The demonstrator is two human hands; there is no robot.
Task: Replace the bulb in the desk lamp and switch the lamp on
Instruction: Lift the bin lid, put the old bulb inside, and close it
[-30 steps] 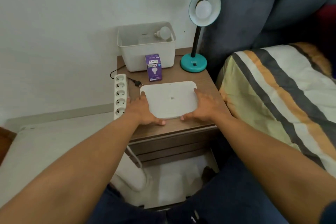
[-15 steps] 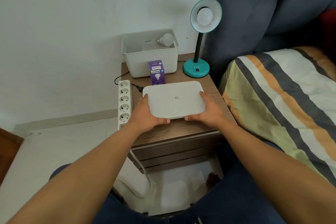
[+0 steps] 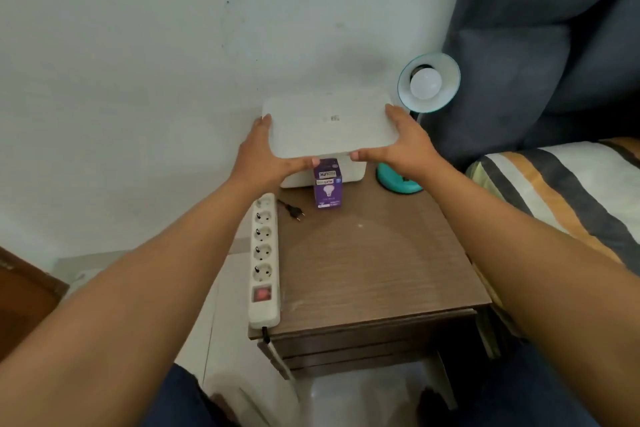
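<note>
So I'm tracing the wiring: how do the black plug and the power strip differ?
The black plug is small and dark, lying loose on the nightstand, in no socket. The power strip is long and white, along the nightstand's left edge, all visible sockets empty. Both lie flat.

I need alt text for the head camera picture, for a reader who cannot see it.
Both hands, left hand and right hand, hold a white lid over a white bin at the back of a wooden nightstand. Nearby: a purple bulb box, a teal desk lamp, a power strip.
</note>
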